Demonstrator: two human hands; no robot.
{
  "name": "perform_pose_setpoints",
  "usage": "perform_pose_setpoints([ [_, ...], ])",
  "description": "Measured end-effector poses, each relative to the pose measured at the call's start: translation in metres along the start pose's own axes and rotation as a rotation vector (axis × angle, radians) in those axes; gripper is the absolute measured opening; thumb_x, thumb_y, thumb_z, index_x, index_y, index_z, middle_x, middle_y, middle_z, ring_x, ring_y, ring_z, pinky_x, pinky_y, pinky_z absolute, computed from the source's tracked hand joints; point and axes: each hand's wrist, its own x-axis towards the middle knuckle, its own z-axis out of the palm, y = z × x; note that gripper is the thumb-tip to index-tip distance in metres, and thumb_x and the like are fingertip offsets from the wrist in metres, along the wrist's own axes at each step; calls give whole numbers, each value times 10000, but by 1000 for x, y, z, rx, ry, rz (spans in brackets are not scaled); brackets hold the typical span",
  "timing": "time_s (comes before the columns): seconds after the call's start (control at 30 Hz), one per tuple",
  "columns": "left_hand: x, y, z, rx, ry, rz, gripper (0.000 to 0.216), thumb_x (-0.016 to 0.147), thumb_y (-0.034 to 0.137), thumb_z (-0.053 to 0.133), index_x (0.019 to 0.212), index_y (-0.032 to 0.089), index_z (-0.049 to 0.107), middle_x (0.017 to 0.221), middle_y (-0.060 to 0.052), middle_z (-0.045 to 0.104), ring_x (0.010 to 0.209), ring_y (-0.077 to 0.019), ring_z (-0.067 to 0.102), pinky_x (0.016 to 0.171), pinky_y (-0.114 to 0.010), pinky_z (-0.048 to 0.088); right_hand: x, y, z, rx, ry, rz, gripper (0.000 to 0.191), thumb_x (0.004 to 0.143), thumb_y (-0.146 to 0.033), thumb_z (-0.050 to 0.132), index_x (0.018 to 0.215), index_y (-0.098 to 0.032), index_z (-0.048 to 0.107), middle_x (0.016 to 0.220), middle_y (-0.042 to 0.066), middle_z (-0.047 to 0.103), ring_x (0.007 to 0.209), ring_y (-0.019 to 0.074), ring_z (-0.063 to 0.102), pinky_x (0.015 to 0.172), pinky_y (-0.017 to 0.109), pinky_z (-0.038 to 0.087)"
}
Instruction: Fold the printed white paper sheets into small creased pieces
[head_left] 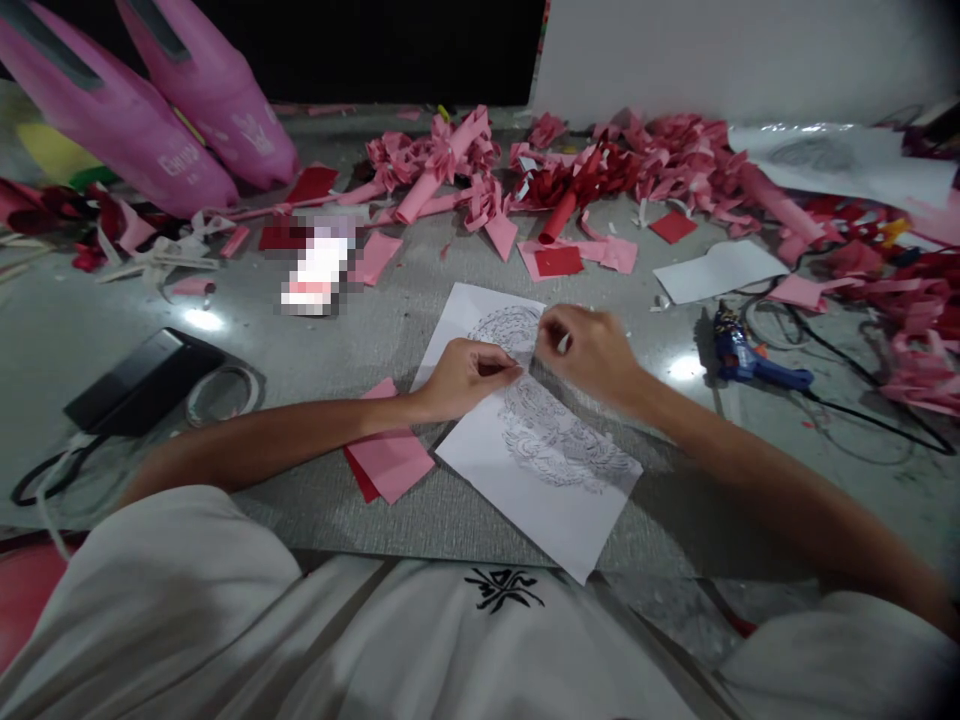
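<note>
The left hand rests on the white paper sheet printed with a grey ornamental drawing. Its fingers are curled and its thumb and forefinger are pinched together on the upper part of the print; whether they nip the paper itself or something tiny cannot be told. The right hand is clenched just beside the left, over the sheet's upper right edge, gripping a small pale thing that pokes from the fist and is too small to name. The sheet lies slantwise on a grey textured mat, directly ahead of the person's white shirt.

The work looks barely begun. The sheet is whole, its edges are straight, and no part of the drawing appears cut away or coloured, so nearly all of the print seems left to do.

There are two hands and one printed sheet. Touching the sheet's left edge is one small stack of pink paper squares on a red one, its number unclear. Well to the sheet's right lies one blue glue gun with a black cord, and well to its left one black flat box. Beyond the sheet to the right lies one plain white paper sheet. Far beyond it to the left are two large pink bags. Pink and red paper scraps too many to count lie beyond the sheet
</note>
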Motion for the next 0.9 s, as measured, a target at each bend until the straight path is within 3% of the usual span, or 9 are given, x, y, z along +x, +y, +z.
perform_pose_setpoints([
  [0.2, 2, -4, -2, -21, 94, -30, 302, 917, 457, 764, 898, 157, 738, 835, -41, 734, 717, -129, 639, 636, -242, 455, 10, 24, -34, -213, 57, 163, 141, 980, -200, 476, 959, -223, 613, 729, 36, 649, 624, 203, 595, 693, 366, 449],
  [0.37, 4, -7, -4, 23, 205, -48, 262, 983, 468, 693, 974, 212, 637, 583, 69, 473, 479, -95, 358, 478, -245, 232, 4, 29, -56, -345, -74, 185, 294, 1072, -367, 449, 883, -234, 630, 693, 59, 654, 641, 237, 606, 706, 396, 468],
  [0.57, 5, -7, -4, 33, 318, 79, 192, 1064, 429, 586, 1049, 243, 545, 603, 88, 351, 480, -112, 295, 476, -253, 233, -28, 39, -66, -98, -186, 208, 300, 1027, -370, 552, 1275, -241, 662, 1224, 117, 763, 964, 277, 737, 886, 447, 561],
  [0.63, 5, -8, -3, 54, 325, 101, 202, 1080, 441, 557, 1055, 242, 540, 615, 84, 342, 488, -112, 306, 485, -252, 254, -40, 39, -64, 27, -240, 237, 387, 970, -419, 661, 1314, -243, 667, 1191, 102, 780, 990, 280, 751, 894, 435, 576],
  [0.7, 5, -8, -2, 93, 323, 112, 222, 1096, 463, 515, 1089, 242, 535, 636, 70, 391, 512, -118, 378, 505, -248, 308, -49, 37, -62, 80, -230, 265, 321, 926, -423, 724, 1193, -244, 725, 1019, 68, 797, 908, 264, 758, 842, 409, 587],
  [0.77, 3, -8, -1, 186, 359, 176, 278, 1084, 483, 532, 1222, 243, 510, 797, 6, 576, 693, -152, 577, 611, -261, 448, -54, 34, -62, 63, -144, 238, 165, 946, -388, 700, 1016, -247, 748, 901, 50, 776, 820, 243, 742, 776, 395, 588],
  [0.8, 2, -8, -1, 264, 388, 240, 351, 1065, 485, 564, 1307, 243, 483, 989, -55, 657, 899, -193, 656, 732, -298, 520, -56, 33, -62, 41, -87, 202, 136, 971, -363, 667, 970, -250, 743, 896, 53, 769, 812, 241, 737, 762, 399, 591],
  [0.87, -2, -6, -1, 480, 375, 410, 436, 1032, 427, 619, 1403, 250, 474, 1378, -137, 616, 1317, -279, 579, 1020, -429, 520, -60, 33, -62, -27, 28, 107, 131, 999, -307, 618, 969, -263, 737, 936, 71, 771, 872, 261, 747, 794, 436, 610],
  [0.9, -5, -5, -1, 600, 300, 494, 388, 1024, 370, 626, 1383, 260, 530, 1458, -129, 589, 1415, -297, 515, 1113, -481, 468, -62, 33, -62, -61, 66, 61, 129, 1002, -277, 609, 991, -271, 738, 972, 81, 779, 924, 276, 756, 835, 463, 620],
])
